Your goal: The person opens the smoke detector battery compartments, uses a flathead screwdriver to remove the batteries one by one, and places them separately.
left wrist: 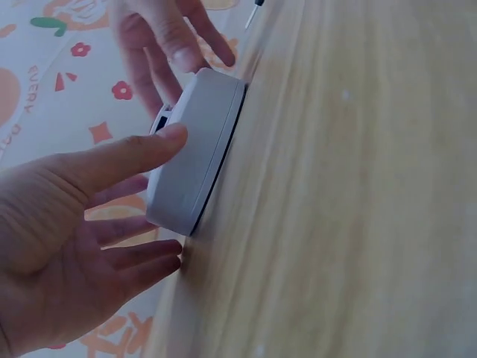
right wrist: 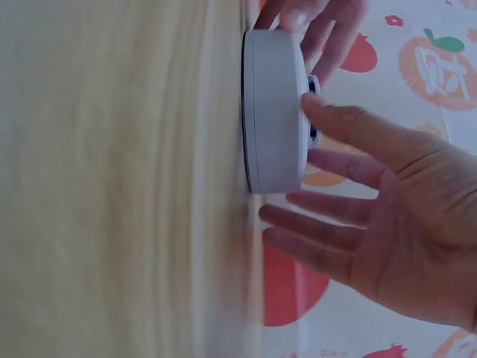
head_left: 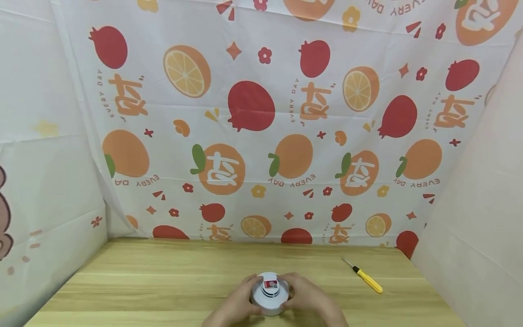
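Observation:
A round white smoke detector [head_left: 270, 305] lies flat on the wooden table, its raised centre facing up with a red label on top. My left hand [head_left: 239, 302] holds it from the left, thumb at the near edge and fingers round the far side. From the right, my right hand [head_left: 305, 295] grips the opposite side in the same way. The left wrist view shows the thumb on the smooth side wall of the smoke detector [left wrist: 197, 149]. In the right wrist view, the dark base line of the smoke detector [right wrist: 276, 112] is against the tabletop.
A yellow-handled screwdriver [head_left: 367, 279] lies on the table [head_left: 163, 277] to the right, its tip pointing away and to the left. Behind the table hangs a white cloth [head_left: 253, 172] printed with fruit. Pale cloth walls [head_left: 470, 236] flank both sides.

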`<state>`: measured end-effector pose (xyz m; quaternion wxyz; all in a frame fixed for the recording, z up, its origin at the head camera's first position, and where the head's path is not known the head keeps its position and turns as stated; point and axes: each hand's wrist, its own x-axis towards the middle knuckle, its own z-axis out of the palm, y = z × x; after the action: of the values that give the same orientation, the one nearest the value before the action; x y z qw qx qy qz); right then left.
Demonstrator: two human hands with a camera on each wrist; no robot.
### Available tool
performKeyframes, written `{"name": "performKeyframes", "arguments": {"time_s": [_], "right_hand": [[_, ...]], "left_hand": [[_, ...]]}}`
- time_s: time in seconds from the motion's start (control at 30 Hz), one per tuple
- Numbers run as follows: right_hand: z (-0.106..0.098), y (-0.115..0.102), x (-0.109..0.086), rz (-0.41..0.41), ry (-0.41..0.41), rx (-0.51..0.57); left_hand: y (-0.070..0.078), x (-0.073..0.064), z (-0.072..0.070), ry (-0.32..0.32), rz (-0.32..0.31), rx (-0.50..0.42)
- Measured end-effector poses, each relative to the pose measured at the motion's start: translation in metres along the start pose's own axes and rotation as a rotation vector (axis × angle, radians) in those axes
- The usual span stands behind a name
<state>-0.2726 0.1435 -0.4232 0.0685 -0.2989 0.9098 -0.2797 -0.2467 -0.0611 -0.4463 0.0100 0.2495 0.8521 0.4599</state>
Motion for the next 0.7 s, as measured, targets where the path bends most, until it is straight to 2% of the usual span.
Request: {"name": "performKeyframes", "arguments": {"time_s": [0.27,0.47,0.7], "right_hand": [[0.006,0.011,0.003,-0.01,0.01,0.156],[0.01,0.016,0.004,0.01,0.041,0.239],[0.011,0.019,0.001,0.026,0.065,0.277]], "left_hand": [[-0.006,0.003,0.002,0.062,0.051,-0.032],[-0.012,0.004,0.003,0.073,0.075,-0.08],[-0.011,0.003,0.002,0.074,0.048,-0.068]]}}
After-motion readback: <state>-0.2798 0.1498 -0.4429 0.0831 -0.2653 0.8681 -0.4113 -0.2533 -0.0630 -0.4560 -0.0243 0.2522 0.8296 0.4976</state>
